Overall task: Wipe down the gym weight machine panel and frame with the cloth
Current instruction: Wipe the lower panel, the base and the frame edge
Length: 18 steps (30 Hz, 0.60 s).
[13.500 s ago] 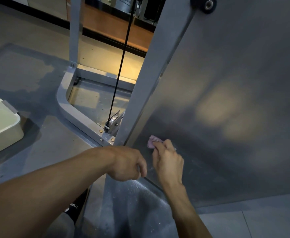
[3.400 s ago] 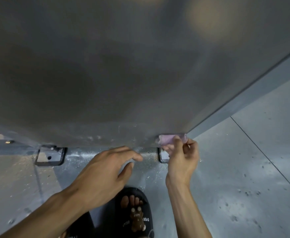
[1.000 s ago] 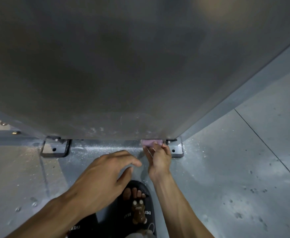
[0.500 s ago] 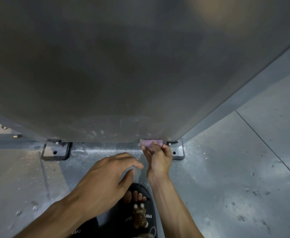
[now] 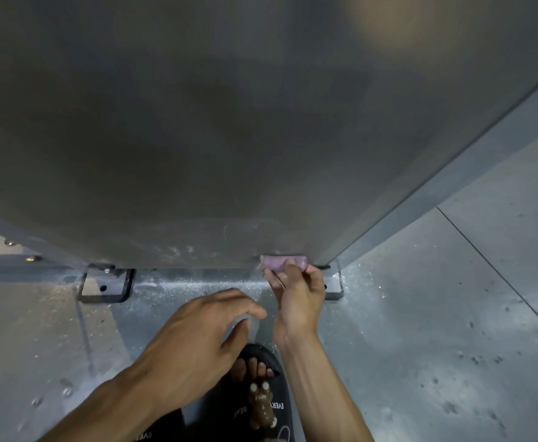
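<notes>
The grey metal panel point(image 5: 229, 122) of the weight machine fills the upper view, with white smears along its bottom edge. My right hand point(image 5: 298, 296) pinches a small folded pink cloth point(image 5: 282, 262) and holds it against the panel's bottom edge near the right corner. My left hand point(image 5: 197, 339) hovers lower left of it with fingers spread and relaxed, holding nothing. The grey frame upright point(image 5: 452, 173) runs diagonally up the right side of the panel.
Two metal foot brackets, one on the left point(image 5: 106, 283) and one on the right point(image 5: 334, 287), bolt the machine to the speckled grey floor point(image 5: 436, 330). My foot in a black sandal point(image 5: 261, 397) stands just below the hands.
My right hand with the cloth has shifted slightly to the right along the panel's bottom edge. My left hand stays hovering in about the same place.
</notes>
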Tool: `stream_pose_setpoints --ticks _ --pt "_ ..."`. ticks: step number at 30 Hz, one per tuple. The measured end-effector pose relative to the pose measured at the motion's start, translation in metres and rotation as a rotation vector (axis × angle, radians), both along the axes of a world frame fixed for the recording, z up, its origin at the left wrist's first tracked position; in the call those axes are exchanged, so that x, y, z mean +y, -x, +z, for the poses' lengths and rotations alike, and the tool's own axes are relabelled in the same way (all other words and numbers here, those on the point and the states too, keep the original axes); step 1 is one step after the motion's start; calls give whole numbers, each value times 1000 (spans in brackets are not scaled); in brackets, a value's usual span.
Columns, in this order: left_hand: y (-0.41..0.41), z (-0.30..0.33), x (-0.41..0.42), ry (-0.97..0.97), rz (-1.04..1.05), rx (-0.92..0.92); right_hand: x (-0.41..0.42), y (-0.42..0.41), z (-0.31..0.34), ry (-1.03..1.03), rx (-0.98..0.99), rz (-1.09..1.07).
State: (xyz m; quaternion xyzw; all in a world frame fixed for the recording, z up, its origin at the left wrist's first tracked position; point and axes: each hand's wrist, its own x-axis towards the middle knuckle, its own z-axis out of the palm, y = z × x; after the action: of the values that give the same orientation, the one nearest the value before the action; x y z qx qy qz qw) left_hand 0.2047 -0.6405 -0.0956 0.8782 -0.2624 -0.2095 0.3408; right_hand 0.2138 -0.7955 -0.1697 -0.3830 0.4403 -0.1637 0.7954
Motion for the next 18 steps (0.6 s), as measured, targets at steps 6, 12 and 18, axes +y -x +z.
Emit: stream_pose_setpoints --ticks 6,12,18 --pt "-1 1 -1 16 2 -5 2 7 32 155 -139 19" --pt "-1 1 0 22 19 -7 6 1 12 115 33 14" --pt "-1 1 -1 30 11 -3 2 0 56 99 -103 -27"
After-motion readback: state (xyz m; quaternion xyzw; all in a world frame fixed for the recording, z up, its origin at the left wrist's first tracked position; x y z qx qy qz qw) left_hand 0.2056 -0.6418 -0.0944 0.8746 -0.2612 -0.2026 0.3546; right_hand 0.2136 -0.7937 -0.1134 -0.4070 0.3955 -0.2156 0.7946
